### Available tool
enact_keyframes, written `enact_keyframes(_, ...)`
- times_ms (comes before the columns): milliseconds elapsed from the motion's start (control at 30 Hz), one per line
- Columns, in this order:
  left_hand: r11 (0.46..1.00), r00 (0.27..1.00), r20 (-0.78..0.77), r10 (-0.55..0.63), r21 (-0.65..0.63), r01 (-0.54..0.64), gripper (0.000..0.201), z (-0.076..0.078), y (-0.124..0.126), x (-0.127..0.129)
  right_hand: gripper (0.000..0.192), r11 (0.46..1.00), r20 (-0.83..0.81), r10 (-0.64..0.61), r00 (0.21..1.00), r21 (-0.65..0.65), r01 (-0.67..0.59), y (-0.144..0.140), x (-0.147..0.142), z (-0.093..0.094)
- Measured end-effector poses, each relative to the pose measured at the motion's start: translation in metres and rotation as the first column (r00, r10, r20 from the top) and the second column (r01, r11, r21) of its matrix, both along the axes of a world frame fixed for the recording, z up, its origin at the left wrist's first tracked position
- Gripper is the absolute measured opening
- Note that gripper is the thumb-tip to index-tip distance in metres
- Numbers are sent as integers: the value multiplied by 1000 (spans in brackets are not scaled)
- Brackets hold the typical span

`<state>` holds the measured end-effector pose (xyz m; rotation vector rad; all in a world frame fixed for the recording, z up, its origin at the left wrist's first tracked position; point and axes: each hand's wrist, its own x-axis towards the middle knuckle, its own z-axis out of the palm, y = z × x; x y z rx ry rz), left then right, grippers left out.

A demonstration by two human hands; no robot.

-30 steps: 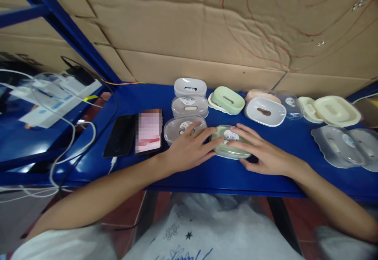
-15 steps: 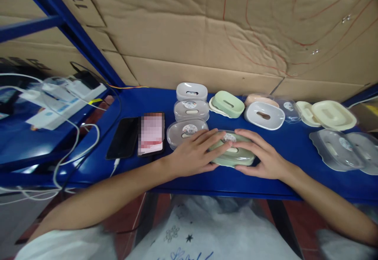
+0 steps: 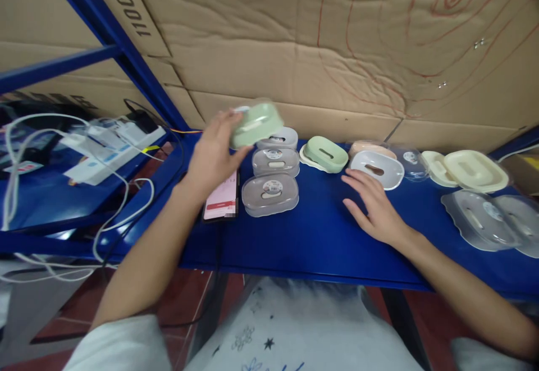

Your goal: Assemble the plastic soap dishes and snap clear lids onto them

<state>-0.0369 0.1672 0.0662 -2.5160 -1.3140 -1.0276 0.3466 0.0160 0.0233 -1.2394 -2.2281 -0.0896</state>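
My left hand [image 3: 211, 155] holds a green soap box with a clear lid [image 3: 255, 123] up in the air, above a row of three closed grey boxes [image 3: 272, 193]. My right hand [image 3: 373, 204] is flat and open just over the blue shelf [image 3: 320, 247], holding nothing, near a white tray [image 3: 376, 169]. A green tray on a cream base [image 3: 325, 153] lies between the grey boxes and the white tray.
A phone [image 3: 220, 202] lies left of the grey boxes, partly under my left arm. Cream trays [image 3: 471, 170] and clear lids [image 3: 484, 222] sit at the right. White cables and chargers [image 3: 96, 152] crowd the left shelf. Cardboard [image 3: 295, 45] backs the shelf.
Both hands were pressed on the green box on the shelf. My left hand has lifted it up and to the left; my right hand let go and stays low.
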Motion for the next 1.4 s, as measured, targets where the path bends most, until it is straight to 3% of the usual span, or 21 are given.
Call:
enact_keyframes(67,981,985,-21,174,-86,-175,63,-9,25,-25,60,1000,77,20,997,-4,-19,7,-1,-3)
enact_keyframes(133,941,956,-100,276,-174,-290,59,-20,43,-43,57,999,155,41,987,11,-43,18,-4,0)
enact_keyframes(300,919,952,-187,243,-270,-287,58,-38,58,-57,54,997,288,83,954,-20,-81,87,-25,28)
enact_keyframes(400,919,959,-197,206,-297,-258,60,-39,59,-56,54,987,357,129,925,-141,-84,151,-48,42)
enact_keyframes(500,914,961,-199,193,-320,-249,54,-38,59,-53,61,961,417,173,892,-269,-61,204,-72,44)
enact_keyframes(600,914,958,-203,201,-313,-258,50,-35,54,-46,59,947,430,205,879,-314,-67,231,-87,37)
enact_keyframes(700,936,963,-180,202,-254,-243,46,-30,45,-34,39,946,403,230,886,-307,-107,235,-90,36)
enact_keyframes(800,968,982,-116,147,-190,-167,42,-25,36,-21,36,950,352,235,906,-280,-137,225,-81,49)
enact_keyframes(900,982,993,-107,54,-174,-72,40,-22,32,-10,42,968,272,196,942,-206,-142,195,-66,70)
enact_keyframes(1000,978,981,-195,-23,-206,-18,41,-18,34,-3,43,976,186,193,963,-140,-168,142,-42,87)
enact_keyframes(1067,973,962,-269,-45,-230,-19,43,-14,37,1,42,978,178,185,966,-126,-164,96,-23,87)
enact_keyframes(1133,968,945,-325,-46,-247,-38,46,-9,42,5,38,982,157,177,972,-93,-164,48,-4,75)
enact_keyframes(1233,954,911,-398,-106,-301,-21,49,-1,58,13,47,986,150,119,982,-132,-99,-9,16,43)
enact_keyframes(1300,931,877,-439,-197,-363,27,54,2,76,21,51,987,159,93,983,-147,-70,-30,22,21)
enact_keyframes(1400,874,820,-475,-320,-481,63,67,3,104,33,49,986,172,90,981,-154,-63,-36,22,5)
